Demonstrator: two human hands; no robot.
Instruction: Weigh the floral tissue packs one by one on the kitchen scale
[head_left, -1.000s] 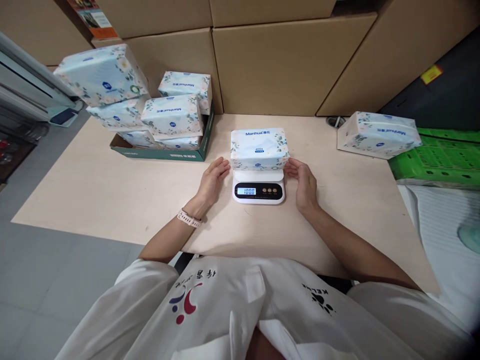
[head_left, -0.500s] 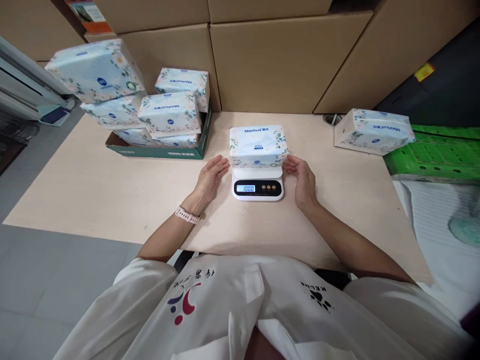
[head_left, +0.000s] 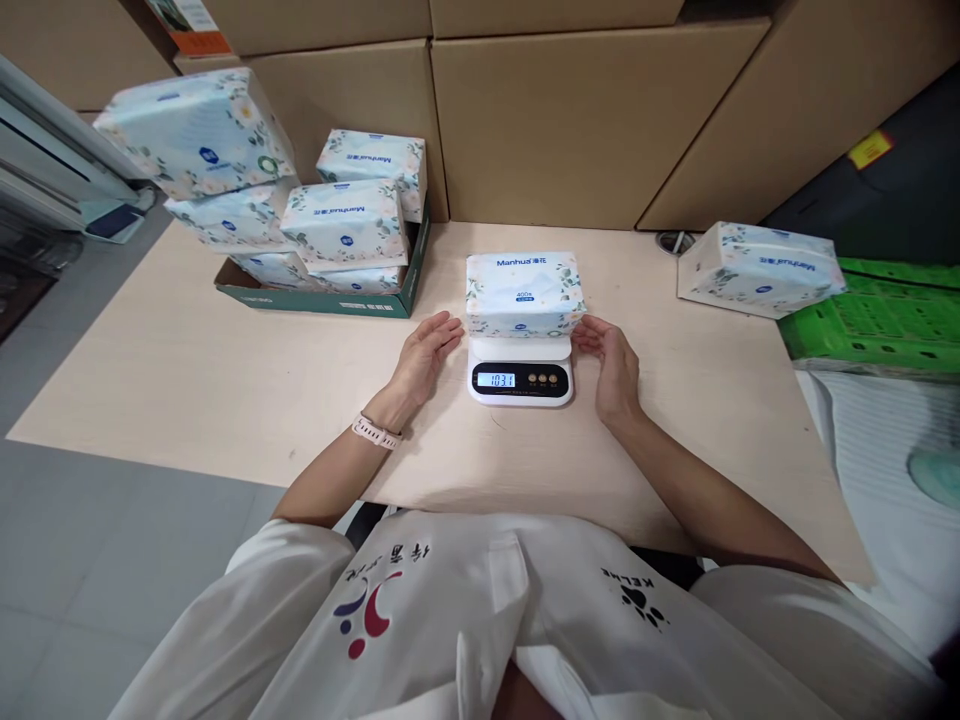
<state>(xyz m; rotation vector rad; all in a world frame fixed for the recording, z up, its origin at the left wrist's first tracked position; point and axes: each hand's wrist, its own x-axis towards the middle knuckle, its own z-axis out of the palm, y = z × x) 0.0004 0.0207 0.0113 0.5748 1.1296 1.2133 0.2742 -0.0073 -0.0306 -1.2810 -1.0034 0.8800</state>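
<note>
A pack of tissues (head_left: 524,293) with a floral print rests on a white digital scale (head_left: 521,384), whose lit display reads about 103.1. My left hand (head_left: 426,360) lies on its side on the table, fingers stretched out beside the pack's left end and holding nothing. At the other end, my right hand (head_left: 613,368) stands with its fingers extended behind the pack's right edge. Whether those fingertips touch the wrapper I cannot tell. The hand does not grip the pack.
A green tray (head_left: 315,299) holding several stacked tissue packs (head_left: 341,222) stands at the back left. One more tissue pack (head_left: 759,268) lies at the right, beside green packages (head_left: 885,320). Cardboard boxes (head_left: 547,130) line the table's back edge.
The scale's reading has gone from 100.0 to about 103.1. The view has shifted slightly; both hands and the pack keep their places.
</note>
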